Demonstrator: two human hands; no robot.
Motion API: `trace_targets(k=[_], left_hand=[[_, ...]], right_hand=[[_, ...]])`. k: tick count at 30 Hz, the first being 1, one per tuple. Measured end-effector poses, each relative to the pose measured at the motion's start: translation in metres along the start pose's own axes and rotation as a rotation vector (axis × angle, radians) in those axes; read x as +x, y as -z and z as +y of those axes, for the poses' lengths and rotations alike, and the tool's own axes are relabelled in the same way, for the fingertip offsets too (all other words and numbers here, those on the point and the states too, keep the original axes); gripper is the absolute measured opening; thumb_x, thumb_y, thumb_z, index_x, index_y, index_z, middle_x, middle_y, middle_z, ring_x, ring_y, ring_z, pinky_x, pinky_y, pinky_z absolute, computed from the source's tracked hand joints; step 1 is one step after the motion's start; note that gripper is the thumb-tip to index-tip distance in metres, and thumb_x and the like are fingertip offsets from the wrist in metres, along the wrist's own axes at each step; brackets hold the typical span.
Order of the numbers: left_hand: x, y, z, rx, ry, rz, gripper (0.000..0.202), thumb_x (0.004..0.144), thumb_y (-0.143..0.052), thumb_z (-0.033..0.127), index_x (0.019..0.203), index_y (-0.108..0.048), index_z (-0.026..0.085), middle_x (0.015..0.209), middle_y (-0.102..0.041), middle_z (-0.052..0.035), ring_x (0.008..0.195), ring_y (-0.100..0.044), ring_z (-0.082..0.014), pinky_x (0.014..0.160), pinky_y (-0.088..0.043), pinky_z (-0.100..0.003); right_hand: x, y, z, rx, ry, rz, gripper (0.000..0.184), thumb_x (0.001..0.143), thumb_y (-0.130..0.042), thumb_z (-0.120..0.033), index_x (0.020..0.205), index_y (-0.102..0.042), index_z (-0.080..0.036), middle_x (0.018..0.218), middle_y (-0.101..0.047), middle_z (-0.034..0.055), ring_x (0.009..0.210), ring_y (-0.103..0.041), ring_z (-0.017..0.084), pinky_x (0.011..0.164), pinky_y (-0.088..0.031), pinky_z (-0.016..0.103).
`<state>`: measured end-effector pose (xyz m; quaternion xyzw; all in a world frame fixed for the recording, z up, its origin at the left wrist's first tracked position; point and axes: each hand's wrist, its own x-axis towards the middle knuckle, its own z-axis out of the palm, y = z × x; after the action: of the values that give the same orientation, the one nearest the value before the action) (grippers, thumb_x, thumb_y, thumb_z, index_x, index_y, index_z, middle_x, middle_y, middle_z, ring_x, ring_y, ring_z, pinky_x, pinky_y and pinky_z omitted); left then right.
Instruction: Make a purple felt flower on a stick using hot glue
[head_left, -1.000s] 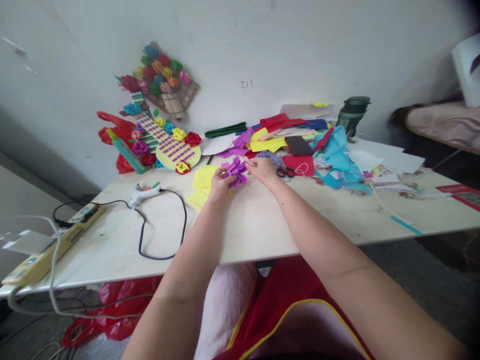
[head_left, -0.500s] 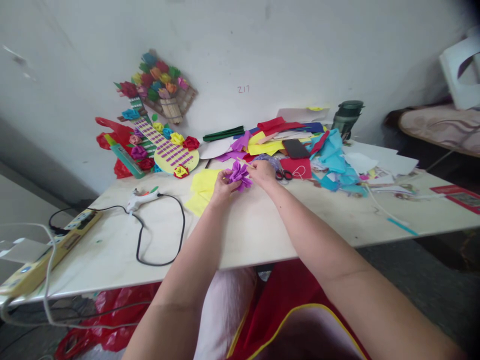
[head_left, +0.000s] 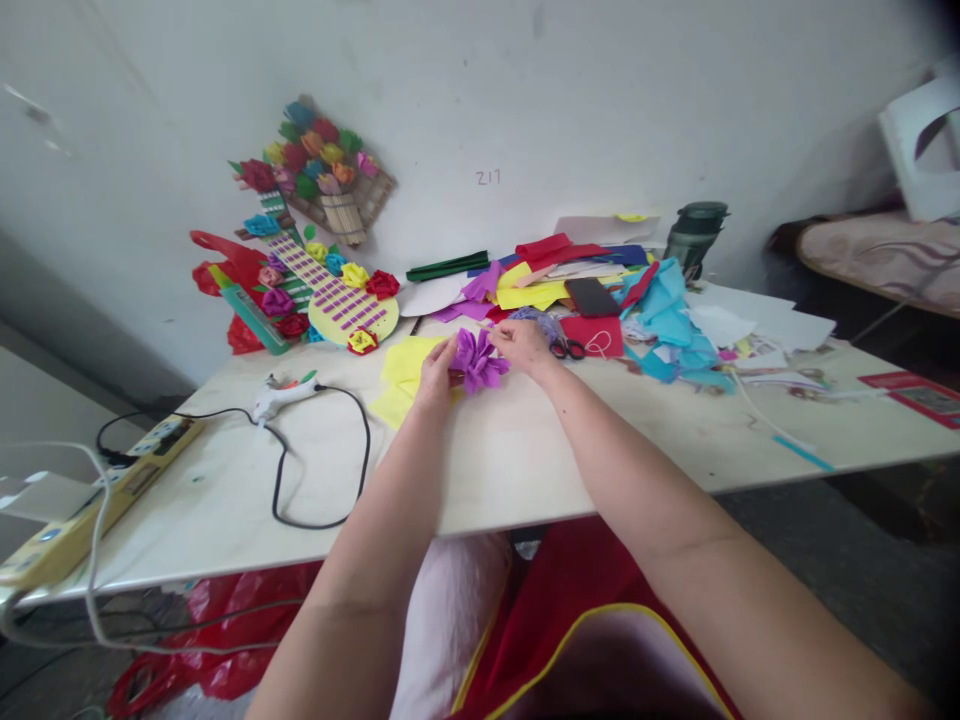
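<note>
A purple paper flower [head_left: 477,362] with cut, fringed petals is held over the pale table [head_left: 525,450] between both hands. My left hand [head_left: 436,374] grips its left side, fingers closed round the petals. My right hand [head_left: 525,344] pinches the flower's upper right side, where a thin stick pokes out. Yellow paper sheets [head_left: 401,375] lie flat just left of and under the flower.
A glue gun [head_left: 281,393] with a black cord lies to the left, near a yellow power strip [head_left: 90,505]. Black scissors [head_left: 564,348], a heap of coloured papers [head_left: 600,290], a dark bottle [head_left: 694,235] and a paper guitar with roses [head_left: 330,295] sit behind.
The flower has been turned and lowered slightly toward the table between the hands. The view shifted a little; the hands stay on the flower.
</note>
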<state>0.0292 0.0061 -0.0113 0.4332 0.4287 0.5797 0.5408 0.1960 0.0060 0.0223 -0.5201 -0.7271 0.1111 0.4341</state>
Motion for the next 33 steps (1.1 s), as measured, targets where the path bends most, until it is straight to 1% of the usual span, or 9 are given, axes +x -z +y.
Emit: trace_targets(k=[4,7,13,16,21,24,28,31,33], left_hand=[[-0.0031,0.0002,0.0025,0.011,0.003,-0.004,0.050,0.054,-0.081,0.053,0.084,-0.065,0.016,0.060,-0.061,-0.0008,0.048,-0.055,-0.0137,0.043,-0.042,-0.026],[-0.0064,-0.0001,0.0056,0.005,0.000,-0.009,0.045,0.048,-0.086,0.046,0.071,-0.061,0.017,0.056,-0.058,0.0006,0.045,-0.051,-0.0119,0.041,-0.037,-0.024],[-0.0062,0.0037,0.0054,0.014,-0.023,-0.045,0.042,0.045,-0.088,0.037,0.060,-0.054,0.017,0.052,-0.056,0.0018,0.043,-0.049,-0.0093,0.043,-0.035,-0.024],[-0.0054,0.0047,0.0045,0.002,-0.040,-0.067,0.042,0.045,-0.088,0.036,0.061,-0.055,0.016,0.055,-0.059,0.0012,0.046,-0.052,-0.0095,0.046,-0.038,-0.024],[-0.0076,0.0022,0.0058,-0.050,-0.074,-0.118,0.046,0.044,-0.089,0.038,0.066,-0.056,0.016,0.059,-0.061,0.0017,0.050,-0.055,-0.0099,0.051,-0.043,-0.023],[-0.0085,0.0020,0.0061,-0.055,-0.083,-0.120,0.050,0.046,-0.089,0.038,0.080,-0.059,0.018,0.062,-0.063,0.0024,0.051,-0.057,-0.0113,0.051,-0.043,-0.024],[-0.0065,0.0042,0.0063,-0.010,-0.123,-0.100,0.052,0.059,-0.081,0.045,0.102,-0.062,0.021,0.063,-0.061,0.0033,0.050,-0.053,-0.0105,0.048,-0.038,-0.022],[-0.0041,0.0063,0.0070,0.043,-0.148,-0.051,0.044,0.062,-0.077,0.044,0.097,-0.064,0.021,0.079,-0.066,-0.0011,0.063,-0.058,-0.0128,0.054,-0.042,-0.024],[-0.0029,0.0077,0.0074,0.082,-0.217,0.038,0.036,0.062,-0.076,0.041,0.090,-0.065,0.020,0.088,-0.066,-0.0024,0.073,-0.060,-0.0138,0.063,-0.045,-0.025]], right_hand=[[-0.0013,-0.0008,-0.0033,0.024,0.031,-0.063,0.027,0.077,-0.051,-0.032,0.054,-0.048,-0.019,0.054,-0.051,-0.0023,0.057,-0.043,0.011,0.057,-0.029,0.024],[-0.0014,-0.0007,-0.0059,0.018,0.040,-0.098,0.027,0.074,-0.052,-0.031,0.052,-0.043,-0.019,0.052,-0.048,-0.0029,0.057,-0.042,0.011,0.058,-0.030,0.024],[-0.0014,0.0007,-0.0073,0.053,0.078,-0.138,0.030,0.074,-0.051,-0.031,0.051,-0.034,-0.021,0.051,-0.035,-0.0051,0.055,-0.035,0.010,0.057,-0.027,0.025],[-0.0011,0.0002,-0.0053,0.067,0.089,-0.125,0.031,0.073,-0.051,-0.032,0.051,-0.032,-0.021,0.052,-0.033,-0.0054,0.056,-0.033,0.009,0.057,-0.026,0.025],[-0.0004,0.0000,-0.0043,0.053,0.087,-0.125,0.030,0.073,-0.051,-0.032,0.052,-0.033,-0.020,0.053,-0.035,-0.0051,0.057,-0.033,0.009,0.057,-0.025,0.025],[0.0004,-0.0009,-0.0040,0.019,0.064,-0.125,0.032,0.074,-0.052,-0.032,0.050,-0.034,-0.020,0.052,-0.034,-0.0052,0.056,-0.032,0.009,0.057,-0.024,0.026],[0.0014,-0.0031,-0.0018,-0.025,0.027,-0.097,0.035,0.075,-0.055,-0.034,0.048,-0.037,-0.020,0.050,-0.036,-0.0050,0.054,-0.032,0.009,0.054,-0.021,0.026],[0.0015,-0.0035,-0.0017,-0.007,-0.018,-0.086,0.035,0.076,-0.056,-0.033,0.048,-0.041,-0.019,0.048,-0.040,-0.0047,0.052,-0.035,0.009,0.053,-0.022,0.025],[0.0011,-0.0028,-0.0030,0.019,-0.054,-0.092,0.031,0.078,-0.055,-0.030,0.050,-0.048,-0.018,0.049,-0.048,-0.0036,0.053,-0.041,0.010,0.053,-0.025,0.024]])
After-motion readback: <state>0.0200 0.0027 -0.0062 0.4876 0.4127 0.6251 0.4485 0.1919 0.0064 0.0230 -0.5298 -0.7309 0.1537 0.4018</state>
